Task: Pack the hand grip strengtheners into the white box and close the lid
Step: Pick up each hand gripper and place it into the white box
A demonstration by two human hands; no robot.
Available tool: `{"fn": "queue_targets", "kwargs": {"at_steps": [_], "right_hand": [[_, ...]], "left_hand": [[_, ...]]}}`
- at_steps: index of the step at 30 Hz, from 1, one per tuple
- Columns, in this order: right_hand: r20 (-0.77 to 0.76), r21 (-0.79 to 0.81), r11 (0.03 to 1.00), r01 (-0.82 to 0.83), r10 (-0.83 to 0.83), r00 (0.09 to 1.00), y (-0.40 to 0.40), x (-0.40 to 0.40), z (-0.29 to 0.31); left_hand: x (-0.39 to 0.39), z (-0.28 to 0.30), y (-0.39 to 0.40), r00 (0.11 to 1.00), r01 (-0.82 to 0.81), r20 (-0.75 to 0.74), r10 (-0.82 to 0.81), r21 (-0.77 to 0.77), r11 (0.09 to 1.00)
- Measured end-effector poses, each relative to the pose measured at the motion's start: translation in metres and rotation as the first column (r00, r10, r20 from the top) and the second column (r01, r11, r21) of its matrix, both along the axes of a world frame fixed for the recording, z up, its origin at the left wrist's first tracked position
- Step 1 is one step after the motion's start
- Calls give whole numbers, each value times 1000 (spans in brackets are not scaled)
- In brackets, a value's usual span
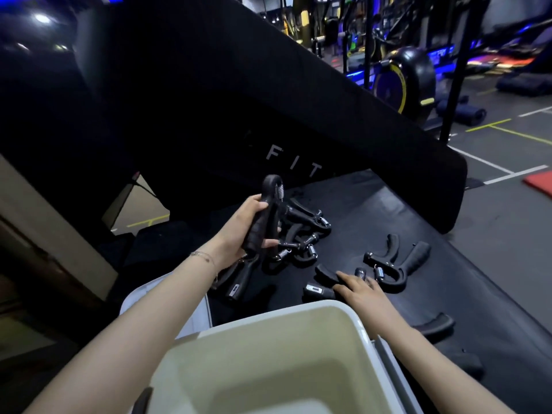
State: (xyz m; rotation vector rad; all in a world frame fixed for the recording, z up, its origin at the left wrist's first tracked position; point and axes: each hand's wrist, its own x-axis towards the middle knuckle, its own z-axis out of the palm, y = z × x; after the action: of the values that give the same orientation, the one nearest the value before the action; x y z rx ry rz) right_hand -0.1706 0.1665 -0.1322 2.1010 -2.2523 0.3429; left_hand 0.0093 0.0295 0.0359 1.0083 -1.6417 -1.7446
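My left hand (245, 231) grips a black hand grip strengthener (267, 213) upright, lifted above a pile of several more strengtheners (301, 237) on the black padded surface. My right hand (361, 289) reaches flat onto another strengthener (324, 282) lying just beyond the white box (352, 321); its fingers touch the black handle without curling round it. A further strengthener (400, 264) lies to the right of that hand, and one more (433, 325) sits beside my right forearm. The box stands open at the bottom of the view, its inside bare as far as it shows.
A white lid (137, 297) lies partly under my left forearm, left of the box. A tall black padded panel (298, 115) marked "FIT" rises behind the pile. Gym machines and a marked floor (493, 138) lie beyond to the right.
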Motion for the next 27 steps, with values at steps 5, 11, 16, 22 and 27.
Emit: {"fn": "queue_targets", "kwargs": {"at_steps": [5, 11, 16, 22, 27], "right_hand": [[96, 244, 968, -63, 40, 995, 9, 4, 28], [215, 199, 976, -84, 40, 976, 29, 5, 57], [298, -47, 997, -57, 68, 952, 31, 3, 86], [515, -381, 922, -67, 272, 813, 42, 40, 153], [793, -452, 890, -57, 430, 430, 56, 78, 182]], "left_hand": [[31, 35, 51, 966, 54, -257, -28, 98, 994], [63, 48, 100, 944, 141, -313, -101, 108, 984], [74, 47, 122, 950, 98, -304, -78, 52, 994], [76, 44, 139, 985, 7, -168, -28, -125, 992], [76, 43, 155, 981, 22, -189, -46, -127, 992]]}}
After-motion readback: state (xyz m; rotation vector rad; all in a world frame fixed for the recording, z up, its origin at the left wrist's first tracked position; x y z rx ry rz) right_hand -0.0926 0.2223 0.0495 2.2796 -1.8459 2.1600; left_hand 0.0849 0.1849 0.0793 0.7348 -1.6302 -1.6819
